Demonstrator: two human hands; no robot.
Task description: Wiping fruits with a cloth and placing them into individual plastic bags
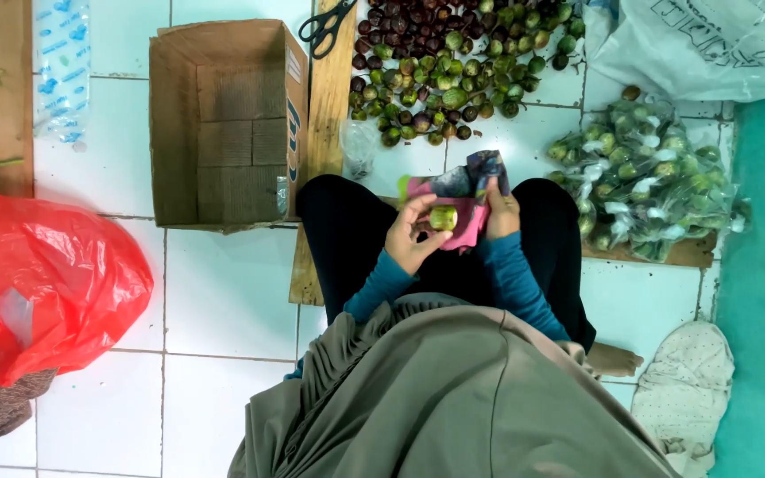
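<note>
The left hand (412,232) is curled around a small round green fruit (443,218), thumb and fingertips pinching it from the sides, above the person's lap. The right hand (501,211) is closed on a crumpled pink and dark patterned cloth (469,188), which lies just behind the fruit and touches it. The fruit looks smooth and pale green, with a lighter cut or flat face turned upward. The two hands sit close together, just apart, both in teal sleeves.

On the white tiled floor (223,292) beyond the knees lies a heap of small round green and dark purple fruits (453,62), reaching to the far edge. To its right sits a pile of clear plastic bags filled with green fruits (644,181). An open, empty brown cardboard box (223,124) stands to the left of a long wooden plank (329,115), on whose far end black scissors (327,25) rest. A red plastic bag (42,279) lies at the floor's left edge.
</note>
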